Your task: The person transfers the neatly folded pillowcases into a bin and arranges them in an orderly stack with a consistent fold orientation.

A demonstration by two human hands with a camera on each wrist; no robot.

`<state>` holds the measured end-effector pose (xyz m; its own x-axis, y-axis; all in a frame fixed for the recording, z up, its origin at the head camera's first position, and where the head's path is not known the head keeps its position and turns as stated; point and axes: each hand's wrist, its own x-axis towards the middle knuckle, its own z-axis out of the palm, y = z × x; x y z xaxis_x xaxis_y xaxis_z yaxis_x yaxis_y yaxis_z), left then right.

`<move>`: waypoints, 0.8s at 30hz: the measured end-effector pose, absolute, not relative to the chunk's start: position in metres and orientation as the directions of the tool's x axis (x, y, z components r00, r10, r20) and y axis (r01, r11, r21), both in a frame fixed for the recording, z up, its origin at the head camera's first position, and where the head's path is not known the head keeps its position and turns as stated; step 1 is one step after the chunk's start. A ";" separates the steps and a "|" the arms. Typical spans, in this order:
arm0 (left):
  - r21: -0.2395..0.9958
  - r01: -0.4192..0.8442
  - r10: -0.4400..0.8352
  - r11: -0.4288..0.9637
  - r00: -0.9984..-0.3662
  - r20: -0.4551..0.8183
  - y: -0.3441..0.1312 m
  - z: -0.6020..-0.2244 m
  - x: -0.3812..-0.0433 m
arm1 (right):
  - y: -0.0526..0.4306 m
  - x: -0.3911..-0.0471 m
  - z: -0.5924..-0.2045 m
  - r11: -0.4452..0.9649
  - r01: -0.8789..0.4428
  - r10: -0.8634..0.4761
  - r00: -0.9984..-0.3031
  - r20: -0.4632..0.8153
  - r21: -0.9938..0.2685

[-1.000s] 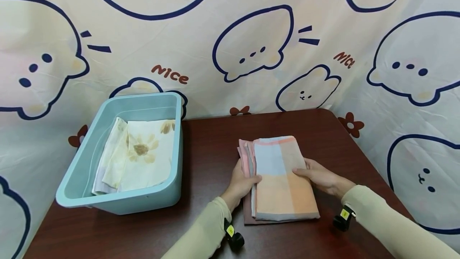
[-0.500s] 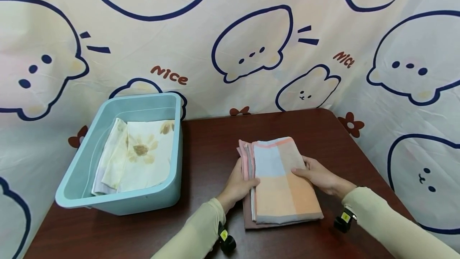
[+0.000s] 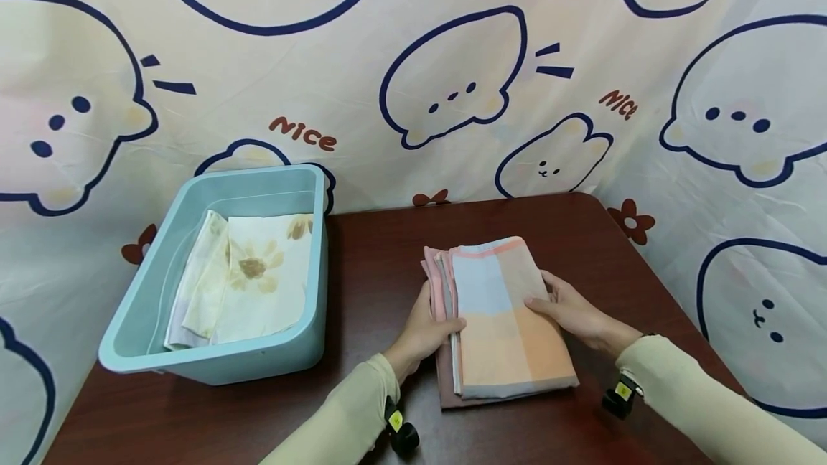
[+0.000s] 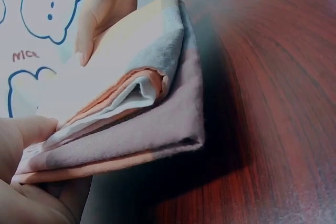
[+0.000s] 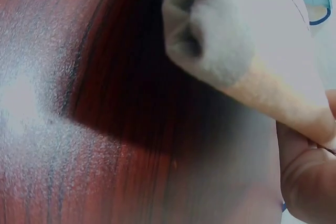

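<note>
A folded checked cloth, in orange, pale blue and beige with pinkish layers along its left side, is held between both hands. My left hand grips its left edge, thumb on top and fingers beneath. On the opposite edge, my right hand pinches it with the thumb over the upper face. In the left wrist view the stacked layers of the cloth show edge-on, above a dark shadow on the table. Fingers of the right hand reach under the cloth in the right wrist view.
A light blue plastic bin stands on the table at the left, holding folded cream cloth with a flower print. The dark red-brown wooden table runs back to a cartoon-printed curtain, which also hangs along the right side.
The cloth has shifted slightly toward the back of the table, with both hands still gripping it. My left forearm has swung a little to the left. The bin has stayed put.
</note>
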<state>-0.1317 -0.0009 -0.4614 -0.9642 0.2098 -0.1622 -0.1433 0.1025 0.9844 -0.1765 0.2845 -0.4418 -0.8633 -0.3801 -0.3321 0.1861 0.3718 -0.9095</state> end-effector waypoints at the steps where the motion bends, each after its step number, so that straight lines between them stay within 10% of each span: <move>1: 0.985 -0.139 0.211 0.105 -0.965 -0.159 -0.001 -0.461 -0.132 | 0.284 -0.177 -0.441 0.375 0.184 -0.380 -0.864 -0.332 -0.909; 24: 0.994 -0.063 0.173 0.086 -0.982 -0.077 -0.007 -0.439 -0.122 | 0.275 -0.172 -0.420 0.366 0.189 -0.369 -0.870 -0.328 -0.911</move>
<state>-0.1219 -0.0067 -0.4390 -0.9819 0.1730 -0.0772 -0.0630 0.0864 0.9943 -0.1723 0.2747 -0.4199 -0.8697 -0.3686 -0.3283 0.1887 0.3663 -0.9112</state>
